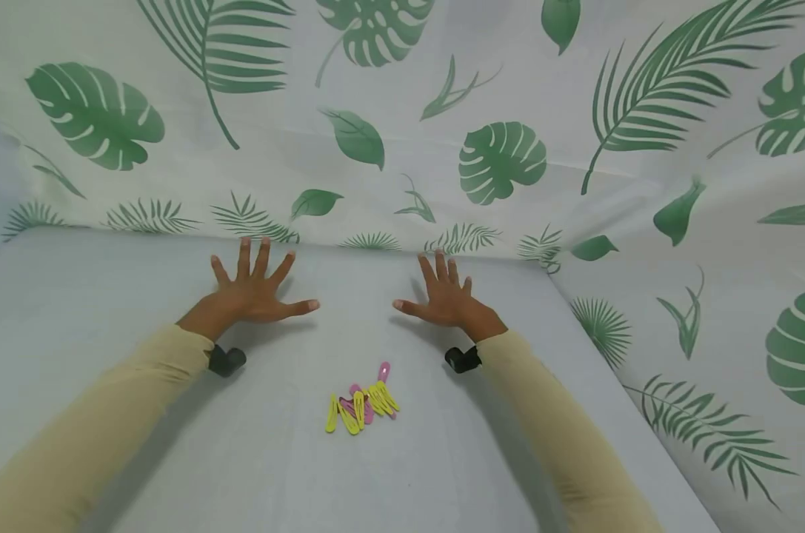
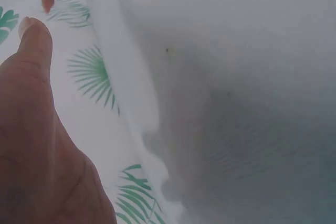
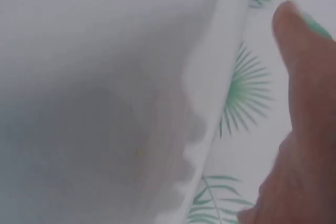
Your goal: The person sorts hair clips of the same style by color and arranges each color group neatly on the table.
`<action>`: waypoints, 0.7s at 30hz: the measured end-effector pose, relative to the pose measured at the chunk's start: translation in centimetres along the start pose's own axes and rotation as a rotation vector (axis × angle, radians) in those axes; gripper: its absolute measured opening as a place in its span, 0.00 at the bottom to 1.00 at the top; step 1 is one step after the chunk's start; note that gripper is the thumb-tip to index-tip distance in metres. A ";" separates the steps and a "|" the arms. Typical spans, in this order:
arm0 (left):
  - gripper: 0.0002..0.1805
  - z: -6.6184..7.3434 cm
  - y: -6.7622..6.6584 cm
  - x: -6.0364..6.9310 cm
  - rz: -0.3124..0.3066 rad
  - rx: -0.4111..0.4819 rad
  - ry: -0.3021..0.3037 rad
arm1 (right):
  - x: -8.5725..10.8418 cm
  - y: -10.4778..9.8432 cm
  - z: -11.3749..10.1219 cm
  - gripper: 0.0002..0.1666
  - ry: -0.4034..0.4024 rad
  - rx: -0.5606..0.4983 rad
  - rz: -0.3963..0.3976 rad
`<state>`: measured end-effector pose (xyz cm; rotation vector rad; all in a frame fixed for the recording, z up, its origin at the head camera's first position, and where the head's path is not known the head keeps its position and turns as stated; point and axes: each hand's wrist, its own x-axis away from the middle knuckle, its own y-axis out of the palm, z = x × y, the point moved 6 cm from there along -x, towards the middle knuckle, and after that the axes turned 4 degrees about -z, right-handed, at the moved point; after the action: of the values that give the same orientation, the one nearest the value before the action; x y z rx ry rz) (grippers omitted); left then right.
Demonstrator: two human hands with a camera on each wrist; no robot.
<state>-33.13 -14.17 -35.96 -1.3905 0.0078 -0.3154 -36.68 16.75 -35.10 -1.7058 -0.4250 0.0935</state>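
Both hands are spread palm down above the white surface, fingers straight and apart, with nothing held. The left hand [image 1: 245, 292] is left of the middle, its thumb pointing right. On the other side, the right hand [image 1: 447, 300] has its thumb pointing left. Nearer the person, between the forearms, lies a small loose pile of snap hair clips. Several yellow hair clips [image 1: 358, 411] overlap some pink hair clips [image 1: 384, 371], partly hiding them. Each wrist view shows part of its own hand and its shadow on the cloth; the clips are outside both.
A white cloth [image 1: 275, 474] covers the work surface. Behind it and along the right side hangs a white sheet [image 1: 415, 163] printed with green leaves. Dark wrist cameras [image 1: 227, 361] are strapped below the sleeves [image 1: 135, 392].
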 end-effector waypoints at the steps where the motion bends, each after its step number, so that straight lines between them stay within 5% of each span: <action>1: 0.66 0.1 0.2 0.0 0.005 -0.006 0.006 | -0.1 0.0 -0.3 0.61 -0.036 -0.027 0.021; 5: 0.67 0.8 0.5 0.2 0.017 -0.008 0.050 | -0.1 -0.4 -1.3 0.45 -0.138 -0.081 0.108; 9: 0.63 2.1 0.8 0.4 0.011 0.070 0.142 | 0.1 -0.6 -1.7 0.29 -0.158 -0.131 0.177; 17: 0.33 5.4 0.6 1.5 0.029 0.245 0.432 | 1.1 -0.2 -2.1 0.17 -0.143 -0.222 0.184; 21: 0.27 6.2 0.3 2.3 0.056 0.300 0.503 | 1.3 0.3 -2.3 0.14 -0.143 -0.245 0.174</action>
<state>-29.64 -8.65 -34.71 -0.9848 0.3985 -0.5878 -34.69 14.97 -34.73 -1.9832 -0.4057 0.3014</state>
